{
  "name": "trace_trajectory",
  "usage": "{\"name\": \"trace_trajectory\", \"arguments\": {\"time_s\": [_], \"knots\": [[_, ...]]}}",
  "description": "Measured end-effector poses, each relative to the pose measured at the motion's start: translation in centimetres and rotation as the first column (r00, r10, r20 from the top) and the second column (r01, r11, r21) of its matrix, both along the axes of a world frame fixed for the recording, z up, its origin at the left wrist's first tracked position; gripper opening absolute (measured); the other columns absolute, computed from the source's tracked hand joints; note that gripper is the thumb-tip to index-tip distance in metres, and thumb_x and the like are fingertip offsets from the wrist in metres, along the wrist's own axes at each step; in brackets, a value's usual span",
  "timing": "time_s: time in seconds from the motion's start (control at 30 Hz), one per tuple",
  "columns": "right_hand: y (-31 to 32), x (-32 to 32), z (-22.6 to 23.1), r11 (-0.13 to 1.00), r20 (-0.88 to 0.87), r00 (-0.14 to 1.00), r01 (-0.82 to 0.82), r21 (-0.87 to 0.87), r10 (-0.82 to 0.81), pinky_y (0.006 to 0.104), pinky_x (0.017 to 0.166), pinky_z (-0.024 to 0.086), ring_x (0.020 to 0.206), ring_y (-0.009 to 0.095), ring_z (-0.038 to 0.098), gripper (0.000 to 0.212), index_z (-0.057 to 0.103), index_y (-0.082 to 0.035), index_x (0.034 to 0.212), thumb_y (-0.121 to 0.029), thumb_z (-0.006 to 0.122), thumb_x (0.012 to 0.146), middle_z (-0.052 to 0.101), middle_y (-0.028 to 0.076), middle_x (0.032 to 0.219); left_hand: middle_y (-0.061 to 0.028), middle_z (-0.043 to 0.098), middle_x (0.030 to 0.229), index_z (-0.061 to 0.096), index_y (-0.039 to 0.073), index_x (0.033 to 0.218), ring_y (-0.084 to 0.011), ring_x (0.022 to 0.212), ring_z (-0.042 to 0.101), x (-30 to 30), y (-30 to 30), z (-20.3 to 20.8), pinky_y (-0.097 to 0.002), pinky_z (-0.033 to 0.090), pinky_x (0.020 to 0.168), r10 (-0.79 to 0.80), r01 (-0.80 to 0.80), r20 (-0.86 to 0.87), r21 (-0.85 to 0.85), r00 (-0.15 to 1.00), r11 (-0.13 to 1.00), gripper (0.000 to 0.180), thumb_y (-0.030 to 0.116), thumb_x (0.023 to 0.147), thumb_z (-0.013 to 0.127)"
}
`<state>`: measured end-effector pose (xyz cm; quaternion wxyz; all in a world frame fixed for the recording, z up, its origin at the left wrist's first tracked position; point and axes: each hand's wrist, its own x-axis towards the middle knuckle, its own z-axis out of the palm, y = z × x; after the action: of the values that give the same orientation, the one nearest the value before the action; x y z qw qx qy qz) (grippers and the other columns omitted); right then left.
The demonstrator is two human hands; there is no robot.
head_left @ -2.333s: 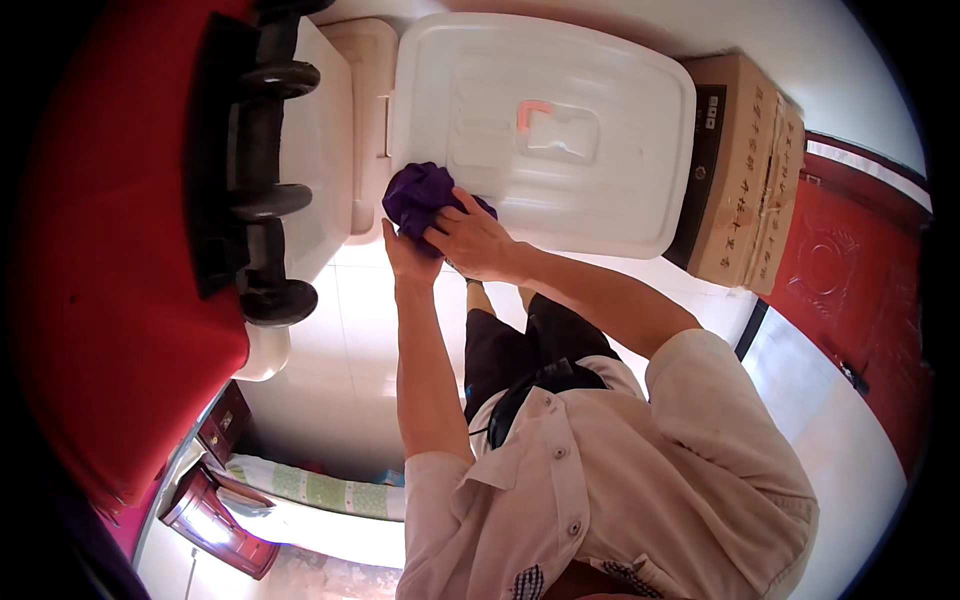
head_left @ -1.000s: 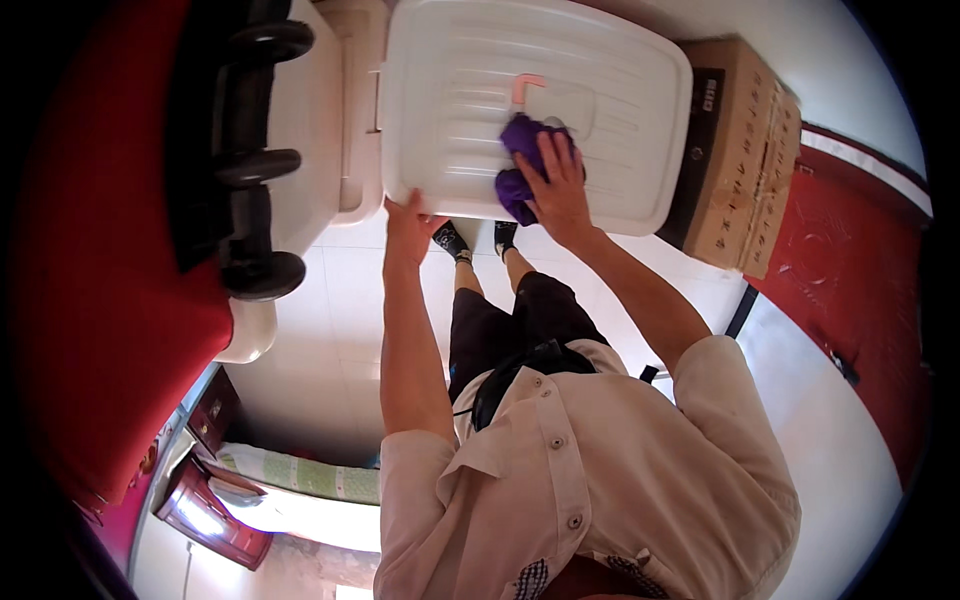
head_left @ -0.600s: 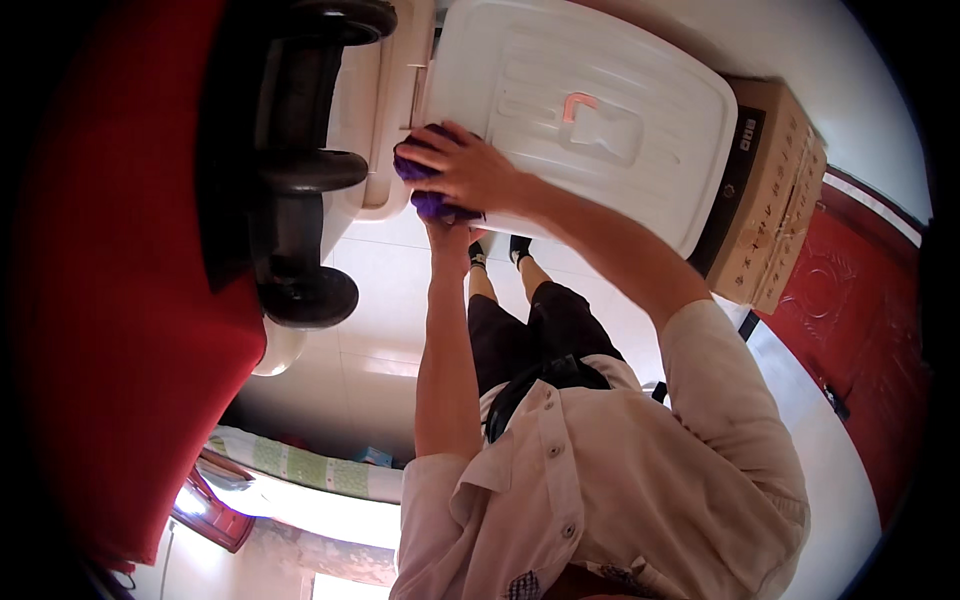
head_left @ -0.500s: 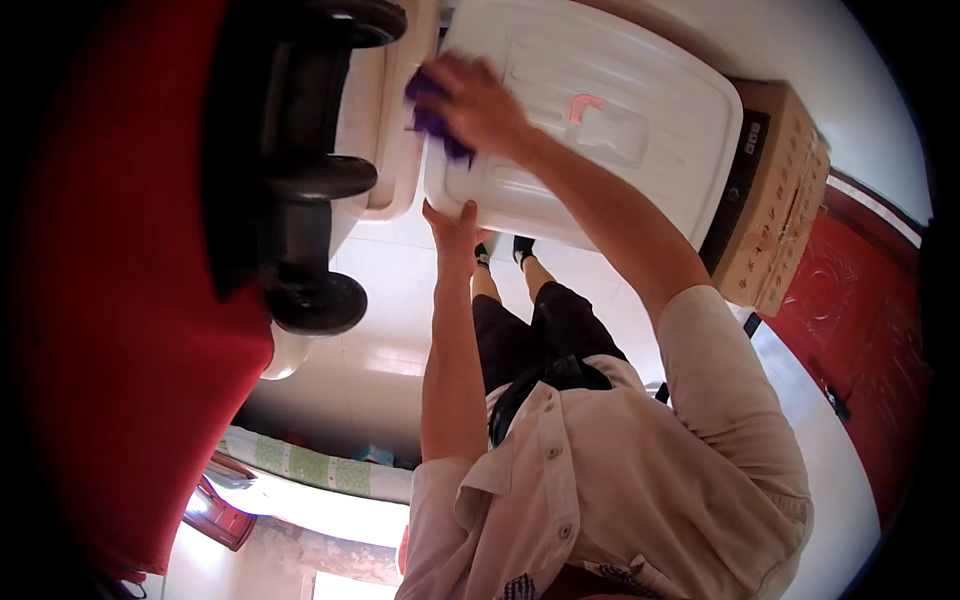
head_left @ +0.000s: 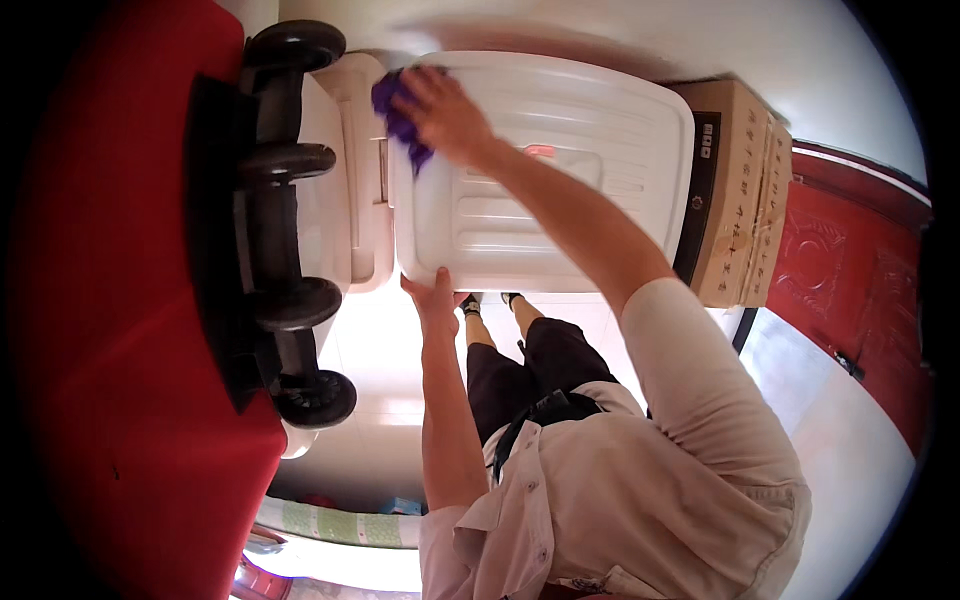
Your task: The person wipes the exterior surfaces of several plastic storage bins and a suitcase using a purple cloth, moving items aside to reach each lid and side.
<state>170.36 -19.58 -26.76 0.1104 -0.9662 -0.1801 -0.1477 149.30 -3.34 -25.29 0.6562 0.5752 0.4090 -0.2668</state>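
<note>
A large white plastic storage box lid [head_left: 560,215] with moulded ridges and a pink part spreads in front of me. My right hand [head_left: 447,118] presses a crumpled purple cloth [head_left: 402,125] against the lid's far left corner, fingers bent over the cloth. At the near left corner, my left hand [head_left: 433,300] grips the lid's edge with the thumb on top. The fingers beneath that edge are partly hidden. My right forearm passes above the lid and covers part of the pink piece.
Another white bin [head_left: 365,190] stands close on the left. Beyond it is a red object [head_left: 120,300] with black wheels [head_left: 290,165]. A cardboard box [head_left: 745,195] sits against the right side, near a red door [head_left: 830,270]. The wall [head_left: 780,50] rises behind.
The view has shifted, so the lid now sits lower and its far edge shows. My right hand stays with the cloth near the far left corner; my left hand keeps hold of the near corner.
</note>
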Motion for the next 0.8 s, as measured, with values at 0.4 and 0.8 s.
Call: {"name": "trace_trajectory", "arguments": {"time_s": [0.4,0.8], "knots": [[-19.5,-11.0,-0.8,0.782,0.045,0.791,0.611,-0.123,-0.61,0.0493,0.104,0.037,0.13,0.039,0.039,0.029,0.067,-0.006,0.105,-0.011,0.061,0.077,0.048,0.019,0.137,-0.0179,0.028,0.143,0.005,0.014,0.144,-0.035,0.123,0.045,-0.7,1.4,-0.7,-0.0505,0.059,0.086,0.039,-0.035,0.045,-0.074,0.998,0.997,0.072,0.007,0.093,0.055],[-3.9,-1.3,0.6,0.996,-0.146,0.989,0.025,0.081,-0.013,0.0469,0.114,0.023,0.143,0.029,0.024,0.046,0.06,-0.012,0.128,-0.03,0.063,0.085,0.033,0.007,0.152,-0.0199,0.04,0.137,0.01,0.017,0.143,-0.0374,0.116,0.056,-0.8,2.2,-1.9,-0.0551,0.061,0.08,-0.024,0.024,-0.012,-0.006,1.0,1.0,0.06,0.008,0.098,0.049]]}}
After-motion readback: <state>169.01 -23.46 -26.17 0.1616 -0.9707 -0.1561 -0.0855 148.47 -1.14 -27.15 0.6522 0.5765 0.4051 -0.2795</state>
